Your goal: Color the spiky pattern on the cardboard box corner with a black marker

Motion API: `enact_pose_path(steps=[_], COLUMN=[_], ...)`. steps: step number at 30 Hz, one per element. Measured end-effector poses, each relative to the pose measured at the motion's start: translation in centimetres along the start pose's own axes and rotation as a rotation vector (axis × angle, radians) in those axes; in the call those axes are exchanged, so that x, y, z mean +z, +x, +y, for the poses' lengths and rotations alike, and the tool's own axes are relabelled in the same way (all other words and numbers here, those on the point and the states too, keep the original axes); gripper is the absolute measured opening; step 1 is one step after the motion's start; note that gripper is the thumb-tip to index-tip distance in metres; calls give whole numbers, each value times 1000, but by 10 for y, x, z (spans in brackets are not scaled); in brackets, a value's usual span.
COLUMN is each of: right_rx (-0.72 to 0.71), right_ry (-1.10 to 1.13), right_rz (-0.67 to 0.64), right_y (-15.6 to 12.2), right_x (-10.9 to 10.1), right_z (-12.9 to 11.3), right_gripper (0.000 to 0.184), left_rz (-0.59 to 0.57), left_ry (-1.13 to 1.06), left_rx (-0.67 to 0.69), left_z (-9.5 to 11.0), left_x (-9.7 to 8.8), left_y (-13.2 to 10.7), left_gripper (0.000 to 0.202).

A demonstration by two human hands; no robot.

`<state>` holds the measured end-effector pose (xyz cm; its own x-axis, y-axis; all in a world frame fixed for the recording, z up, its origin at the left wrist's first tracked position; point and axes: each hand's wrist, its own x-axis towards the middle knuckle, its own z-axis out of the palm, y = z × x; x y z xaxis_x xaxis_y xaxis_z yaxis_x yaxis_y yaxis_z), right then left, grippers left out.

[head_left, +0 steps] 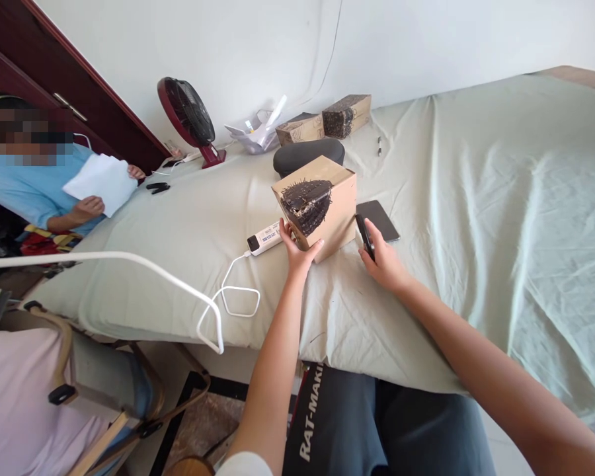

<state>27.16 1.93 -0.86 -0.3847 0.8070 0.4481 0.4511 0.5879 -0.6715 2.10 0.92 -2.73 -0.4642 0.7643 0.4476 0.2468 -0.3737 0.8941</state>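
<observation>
A cardboard box [344,208] sits on the covered surface in front of me, with a dense black patch with spiky strokes on one corner. My left hand [300,251] grips its near left side, thumb and fingers spread around the lower corner. To the right of the box, my right hand [384,258] is closed on a slim black object [364,235] whose exact kind I cannot make out. That object is held upright close to the box's right side. A dark flat tablet-like device [381,220] lies just behind my right hand.
A white power bank [265,239] with a white cable lies left of the box. Behind are a black case [307,155], two more cardboard boxes [357,114] [297,129], a plastic basket [258,140] and a fan [188,116]. A person [39,182] holding paper sits at left.
</observation>
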Motion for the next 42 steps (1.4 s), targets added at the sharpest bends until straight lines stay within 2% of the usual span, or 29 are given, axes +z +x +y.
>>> enact_pose_path(steps=[3,6,9,11,15,18,21,26,32,38,42], right_rx=[47,134,156,110,5,-64,-43,59,38,14,44], right_ry=[-93,-241,-210,-39,384,546,593,575,557,444,424], right_rz=[31,-83,-140,-110,-126,-175,-108,62,85,81,107], right_y=[-1,-2,-2,-1,1,1,0,1,4,3,1], right_x=[1,0,-2,-3,-10,-19,-30,-44,-48,-43,-43], right_z=[5,6,3,0,-13,-27,-32,-13,1,1,-2], right_gripper=[63,50,54,73,117,125,119,115,112,104,98], left_rz=[77,124,139,81,-149,-307,-368,-268,-179,-163,-162], left_ry=[-24,-126,-246,-299,-352,-373,-386,-382,-345,-323,-322], left_rx=[-25,-8,-60,-143,-275,-334,-333,-248,-188,-199,-195], left_z=[6,13,14,11,4,6,13,27,32,33,33], left_x=[-3,-5,-7,-10,-10,-7,-7,-23,-27,-26,-28], left_y=[0,1,2,-1,-16,-27,-26,-9,-9,-10,-9], left_gripper=[128,116,109,105,95,101,112,114,109,122,122])
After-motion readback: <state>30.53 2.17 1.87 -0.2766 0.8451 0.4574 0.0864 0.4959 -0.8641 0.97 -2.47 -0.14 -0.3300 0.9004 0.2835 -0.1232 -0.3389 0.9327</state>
